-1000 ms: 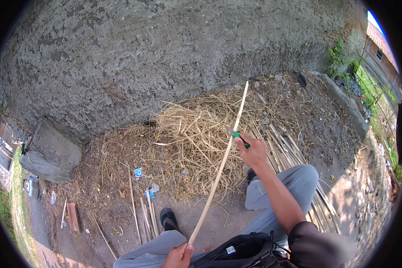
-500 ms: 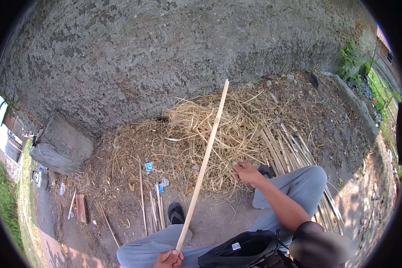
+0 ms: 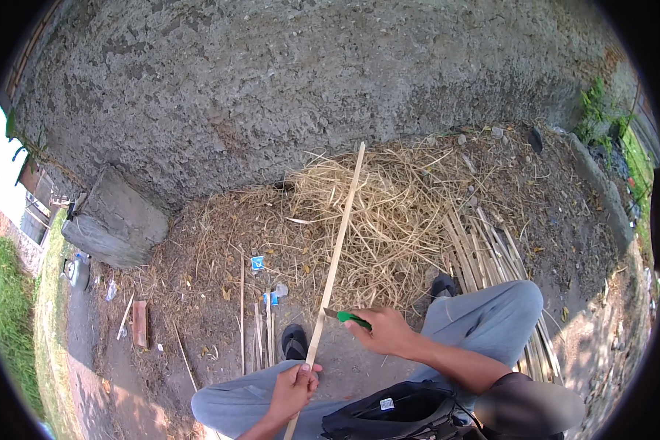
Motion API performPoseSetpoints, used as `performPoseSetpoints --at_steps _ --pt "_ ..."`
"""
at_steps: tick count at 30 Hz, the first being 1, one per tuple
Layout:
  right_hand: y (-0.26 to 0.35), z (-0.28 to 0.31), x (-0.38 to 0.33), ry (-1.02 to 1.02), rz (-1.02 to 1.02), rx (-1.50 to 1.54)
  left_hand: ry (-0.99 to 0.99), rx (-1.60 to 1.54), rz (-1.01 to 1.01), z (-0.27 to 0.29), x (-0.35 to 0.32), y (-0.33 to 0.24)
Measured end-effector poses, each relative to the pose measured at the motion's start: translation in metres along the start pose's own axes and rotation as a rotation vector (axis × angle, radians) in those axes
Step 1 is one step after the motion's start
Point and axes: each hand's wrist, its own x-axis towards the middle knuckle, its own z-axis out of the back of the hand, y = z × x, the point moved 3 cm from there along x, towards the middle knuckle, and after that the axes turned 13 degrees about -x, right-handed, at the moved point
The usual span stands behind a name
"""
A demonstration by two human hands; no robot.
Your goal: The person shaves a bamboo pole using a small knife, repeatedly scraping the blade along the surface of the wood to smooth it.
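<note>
A long, pale wooden strip, which looks like split bamboo (image 3: 342,235), slants up and away from my lap. My left hand (image 3: 293,389) is closed round its lower part, with the end running on below the hand. In my right hand (image 3: 386,332) is a green-handled knife (image 3: 352,320), its short dark blade pointing left. The blade tip is at the strip's right edge, a little above my left hand; whether it cuts in cannot be made out. Beyond the hands lies a heap of thin, curly shavings (image 3: 389,227).
More long strips (image 3: 484,253) lie at the right beside my knee, and a few (image 3: 264,337) by my left foot. A rough grey wall (image 3: 271,88) rises behind the shavings. At the left are a concrete block (image 3: 117,220) and a reddish brick (image 3: 140,324). A black bag (image 3: 389,411) rests on my lap.
My left hand has moved up along the strip from its lower end. My right hand has come left and down, bringing the knife to the strip.
</note>
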Motion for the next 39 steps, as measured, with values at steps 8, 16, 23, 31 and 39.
performPoseSetpoints --at_steps 8,16,23,31,39 --pt "0.014 -0.009 -0.009 -0.077 0.147 -0.135 0.012 0.112 -0.217 -0.023 0.029 -0.007" --pt "-0.010 0.019 0.024 -0.282 -0.068 -0.213 0.037 0.161 -0.201 -0.020 0.026 0.014" --pt "-0.095 0.082 0.054 -0.417 -0.457 -0.182 0.201 0.282 -0.202 -0.007 0.011 0.032" --pt "0.001 0.017 0.005 -0.124 -0.011 0.041 0.123 0.030 -0.077 -0.009 0.015 -0.001" --pt "-0.023 0.044 0.026 -0.308 -0.083 -0.159 0.078 0.272 -0.283 -0.011 0.005 0.026"
